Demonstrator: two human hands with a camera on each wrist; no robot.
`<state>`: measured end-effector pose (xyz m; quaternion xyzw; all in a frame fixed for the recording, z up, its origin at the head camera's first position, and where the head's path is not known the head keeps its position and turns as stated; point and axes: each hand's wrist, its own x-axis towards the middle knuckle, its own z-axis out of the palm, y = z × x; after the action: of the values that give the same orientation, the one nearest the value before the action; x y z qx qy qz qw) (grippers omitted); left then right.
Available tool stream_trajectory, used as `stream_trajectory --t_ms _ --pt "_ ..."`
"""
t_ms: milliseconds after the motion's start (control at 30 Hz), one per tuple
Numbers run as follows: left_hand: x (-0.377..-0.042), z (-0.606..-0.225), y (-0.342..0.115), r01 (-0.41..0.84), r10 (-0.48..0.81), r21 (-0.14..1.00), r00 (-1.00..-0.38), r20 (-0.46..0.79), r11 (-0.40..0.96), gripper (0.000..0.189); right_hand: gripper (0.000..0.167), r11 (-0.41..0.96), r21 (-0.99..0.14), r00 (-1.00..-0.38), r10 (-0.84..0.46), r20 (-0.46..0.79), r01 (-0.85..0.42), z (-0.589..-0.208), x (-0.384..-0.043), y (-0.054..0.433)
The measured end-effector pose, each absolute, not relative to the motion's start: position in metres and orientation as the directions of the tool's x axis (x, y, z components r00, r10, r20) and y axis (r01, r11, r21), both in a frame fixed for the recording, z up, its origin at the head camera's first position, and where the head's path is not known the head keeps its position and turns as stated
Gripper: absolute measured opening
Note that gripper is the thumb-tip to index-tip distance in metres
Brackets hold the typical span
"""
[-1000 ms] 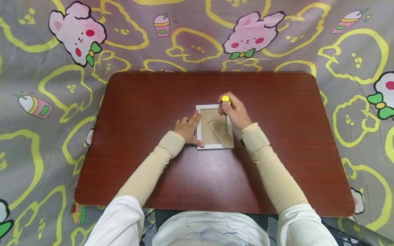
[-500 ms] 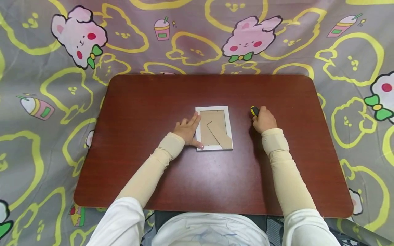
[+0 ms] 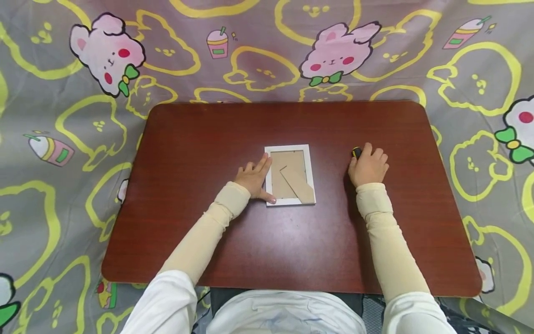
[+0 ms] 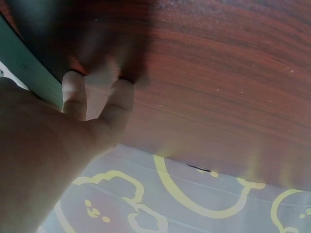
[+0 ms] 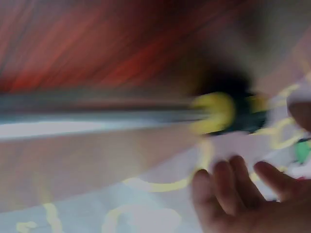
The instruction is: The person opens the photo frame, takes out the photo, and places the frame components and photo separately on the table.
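Note:
A picture frame [image 3: 289, 201] lies back side up on the table, with a white border, tan backing board and a stand leg. My left hand [image 3: 253, 178] rests on its left edge, fingers and thumb spread. In the left wrist view, two fingertips of the left hand [image 4: 99, 104] point at the frame's edge. My right hand [image 3: 369, 168] is over the table to the right of the frame, fingers apart. Beside its thumb shows the black and yellow handle of a screwdriver [image 3: 356, 152]. The right wrist view, blurred, has the screwdriver's metal shaft [image 5: 97, 121] and the right hand's [image 5: 243, 199] loosened fingers.
The brown table [image 3: 200, 134] has rounded corners and extends well past both hands. A patterned cloth [image 3: 258, 32] hangs close behind it and along both sides. The person's torso is at the near edge.
My right hand carried the screwdriver from above the frame's right edge to the table on the right, and its fingers have spread off the handle. The left hand has stayed on the frame.

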<state>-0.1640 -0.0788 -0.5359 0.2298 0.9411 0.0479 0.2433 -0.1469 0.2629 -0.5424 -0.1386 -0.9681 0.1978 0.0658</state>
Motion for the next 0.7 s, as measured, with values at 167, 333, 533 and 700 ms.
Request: stream_trajectory --t_ms 167,333,533,700 --pt "-0.164 -0.540 -0.078 0.408 0.454 0.200 -0.784 -0.423 0.891 0.147 0.048 0.808 -0.579 -0.994 0.086 -0.061 0.106 -0.538 -0.122 0.216" --pt "-0.164 -0.546 -0.079 0.410 0.471 0.234 -0.789 -0.393 0.882 0.146 0.072 0.741 -0.655 -0.949 -0.080 -0.304 0.147 -0.539 -0.100 0.184" --pt "-0.161 -0.541 -0.081 0.398 0.466 0.244 -0.790 -0.399 0.884 0.143 0.066 0.729 -0.671 -0.966 -0.051 -0.252 0.137 -0.540 -0.093 0.170" --pt "-0.160 -0.538 -0.080 0.399 0.477 0.267 -0.786 -0.394 0.877 0.141 0.064 0.679 -0.717 -0.972 -0.019 -0.232 0.158 -0.539 -0.088 0.170"
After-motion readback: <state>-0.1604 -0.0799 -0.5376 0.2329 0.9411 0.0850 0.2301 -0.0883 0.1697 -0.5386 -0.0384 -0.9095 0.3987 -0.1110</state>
